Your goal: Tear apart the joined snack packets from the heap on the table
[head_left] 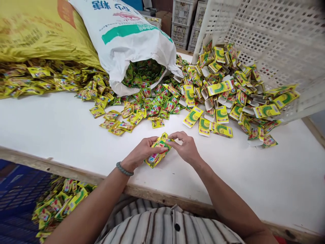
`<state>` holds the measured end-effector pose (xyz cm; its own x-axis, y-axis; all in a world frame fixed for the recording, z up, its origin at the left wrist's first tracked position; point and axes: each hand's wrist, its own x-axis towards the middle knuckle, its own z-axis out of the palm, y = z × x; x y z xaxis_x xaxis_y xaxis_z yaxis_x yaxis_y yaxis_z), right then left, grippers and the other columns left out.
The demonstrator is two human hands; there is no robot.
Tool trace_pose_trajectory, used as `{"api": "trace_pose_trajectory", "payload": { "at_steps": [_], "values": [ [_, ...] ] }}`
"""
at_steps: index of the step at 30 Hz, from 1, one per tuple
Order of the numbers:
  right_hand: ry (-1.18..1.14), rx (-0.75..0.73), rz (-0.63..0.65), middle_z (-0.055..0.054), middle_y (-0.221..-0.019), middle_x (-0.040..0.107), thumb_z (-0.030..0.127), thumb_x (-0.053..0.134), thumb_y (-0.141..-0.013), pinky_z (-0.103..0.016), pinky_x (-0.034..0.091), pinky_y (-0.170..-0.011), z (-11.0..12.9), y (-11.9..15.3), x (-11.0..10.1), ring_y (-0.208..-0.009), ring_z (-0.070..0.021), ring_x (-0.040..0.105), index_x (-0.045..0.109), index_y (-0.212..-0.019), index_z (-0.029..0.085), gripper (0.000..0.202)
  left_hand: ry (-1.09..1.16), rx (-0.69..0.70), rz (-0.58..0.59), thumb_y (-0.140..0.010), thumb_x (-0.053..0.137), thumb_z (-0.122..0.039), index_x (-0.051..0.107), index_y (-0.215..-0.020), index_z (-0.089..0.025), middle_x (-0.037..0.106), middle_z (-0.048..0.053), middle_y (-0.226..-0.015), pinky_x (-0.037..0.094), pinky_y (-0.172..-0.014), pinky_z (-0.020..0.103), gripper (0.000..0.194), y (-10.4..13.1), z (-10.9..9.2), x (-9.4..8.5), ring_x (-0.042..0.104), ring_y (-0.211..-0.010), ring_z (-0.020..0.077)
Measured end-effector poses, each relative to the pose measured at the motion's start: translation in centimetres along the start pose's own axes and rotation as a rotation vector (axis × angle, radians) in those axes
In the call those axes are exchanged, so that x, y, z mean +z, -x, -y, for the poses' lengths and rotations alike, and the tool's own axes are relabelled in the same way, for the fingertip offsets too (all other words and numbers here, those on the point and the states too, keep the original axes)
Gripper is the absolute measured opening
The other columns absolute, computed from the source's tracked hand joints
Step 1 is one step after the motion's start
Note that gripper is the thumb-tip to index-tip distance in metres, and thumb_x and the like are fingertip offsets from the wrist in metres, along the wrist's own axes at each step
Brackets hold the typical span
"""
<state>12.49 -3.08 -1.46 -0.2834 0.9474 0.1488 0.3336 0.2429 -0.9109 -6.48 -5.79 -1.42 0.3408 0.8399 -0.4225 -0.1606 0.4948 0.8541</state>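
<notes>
Above the worktop [254, 189], my left hand [142, 150] grips a box [154, 158]; my right hand [186, 145] pinches its upper end. Beyond, I see packets [157, 105], a white sack [142, 45], and loose boxes [221, 114] spilling from a crate [291, 51].

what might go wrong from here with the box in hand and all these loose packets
The small box could crease or slip: the left hand grips it while the right hand's fingers are at its upper end.

Yellow packets and green packets meet in front of the white sack, so they might get mixed up.

The loose heap of cartons by the white basket could slide if bumped.
</notes>
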Motion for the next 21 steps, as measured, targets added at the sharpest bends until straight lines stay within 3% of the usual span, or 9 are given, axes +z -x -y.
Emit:
{"api": "trace_pose_trajectory", "payload": {
  "at_steps": [5,9,11,13,16,19,21],
  "values": [
    [-0.073,0.028,-0.031,-0.006,-0.098,0.064,0.028,0.063,-0.083,-0.034,0.051,-0.084,0.0,0.1,0.7,-0.086,-0.0177,0.064,0.067,-0.09,0.022,0.01,-0.014,0.02,-0.02,-0.063,0.084,-0.034,0.063,-0.09,-0.016,0.07,0.001,-0.074,0.046,-0.056,0.023,0.038,0.0,-0.1,0.3,0.062,-0.058,0.0132],
    [-0.039,-0.007,0.107,-0.006,-0.094,0.064,0.026,0.054,-0.087,-0.034,0.05,-0.084,0.5,0.3,1.3,-0.093,-0.0194,0.061,0.065,-0.082,0.021,0.013,0.003,0.063,-0.031,-0.065,0.083,-0.039,0.065,-0.093,-0.016,0.07,0.001,-0.078,0.047,-0.059,0.024,0.041,-0.1,0.2,0.1,0.062,-0.062,0.0137],
    [-0.062,0.031,0.161,-0.005,-0.094,0.065,0.03,0.052,-0.09,-0.035,0.049,-0.085,0.8,0.5,1.3,-0.092,-0.0192,0.061,0.065,-0.088,0.021,0.016,-0.019,0.079,-0.04,-0.067,0.081,-0.043,0.067,-0.097,-0.016,0.071,0.002,-0.081,0.047,-0.059,0.023,0.042,-0.2,0.4,0.0,0.062,-0.065,0.0142],
    [-0.098,0.062,0.114,-0.005,-0.099,0.066,0.034,0.052,-0.091,-0.037,0.048,-0.088,1.0,0.7,1.3,-0.097,-0.0193,0.06,0.062,-0.103,0.022,0.02,-0.051,0.105,-0.076,-0.069,0.079,-0.045,0.068,-0.1,-0.016,0.071,0.002,-0.082,0.045,-0.058,0.023,0.044,-0.3,0.4,0.0,0.062,-0.066,0.0142],
    [-0.084,0.034,-0.062,-0.006,-0.113,0.062,0.036,0.062,-0.086,-0.038,0.046,-0.095,0.7,0.7,1.4,-0.112,-0.0209,0.055,0.059,-0.114,0.024,0.03,-0.053,0.177,-0.15,-0.073,0.075,-0.048,0.064,-0.11,-0.016,0.07,0.001,-0.08,0.044,-0.056,0.021,0.05,-0.5,0.4,0.0,0.06,-0.063,0.0128],
    [-0.16,0.035,-0.08,-0.008,-0.118,0.055,0.04,0.068,-0.081,-0.034,0.052,-0.084,0.1,0.6,1.9,-0.102,-0.019,0.057,0.064,-0.106,0.025,0.029,-0.017,0.241,-0.202,-0.076,0.072,-0.049,0.048,-0.125,-0.021,0.067,-0.002,-0.073,0.044,-0.052,0.021,0.062,-0.6,0.3,0.1,0.059,-0.057,0.0118],
    [-0.234,0.064,-0.112,-0.008,-0.119,0.052,0.042,0.072,-0.077,-0.031,0.054,-0.076,-0.3,0.4,2.2,-0.095,-0.0175,0.059,0.064,-0.108,0.026,0.036,0.009,0.267,-0.248,-0.076,0.072,-0.05,0.04,-0.124,-0.025,0.064,-0.006,-0.068,0.044,-0.049,0.02,0.063,-0.5,0.3,0.1,0.057,-0.052,0.0113]
  ]
}}
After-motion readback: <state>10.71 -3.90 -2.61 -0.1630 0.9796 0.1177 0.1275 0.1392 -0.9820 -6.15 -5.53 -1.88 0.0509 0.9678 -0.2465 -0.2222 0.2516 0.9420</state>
